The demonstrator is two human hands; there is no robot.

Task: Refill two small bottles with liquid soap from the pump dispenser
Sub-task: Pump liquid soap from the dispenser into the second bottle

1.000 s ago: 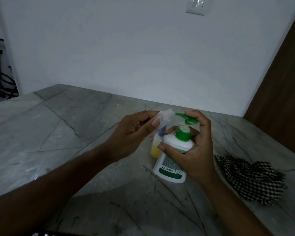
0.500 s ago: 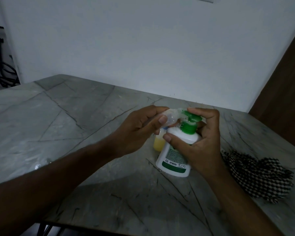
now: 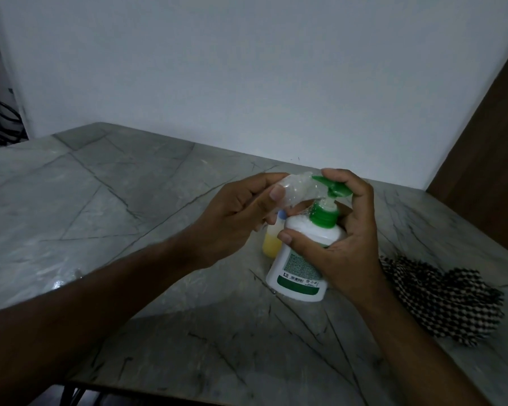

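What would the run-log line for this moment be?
left hand: holds clear small bottle at nozzle | right hand: grips pump dispenser, finger on pump head | yellow bottle: standing behind

Left hand [image 3: 235,218] hides most of the yellow bottle [image 3: 271,244]

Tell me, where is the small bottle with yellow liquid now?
In the head view the yellow bottle stands on the marble table, just left of the pump dispenser and partly hidden behind the left hand.
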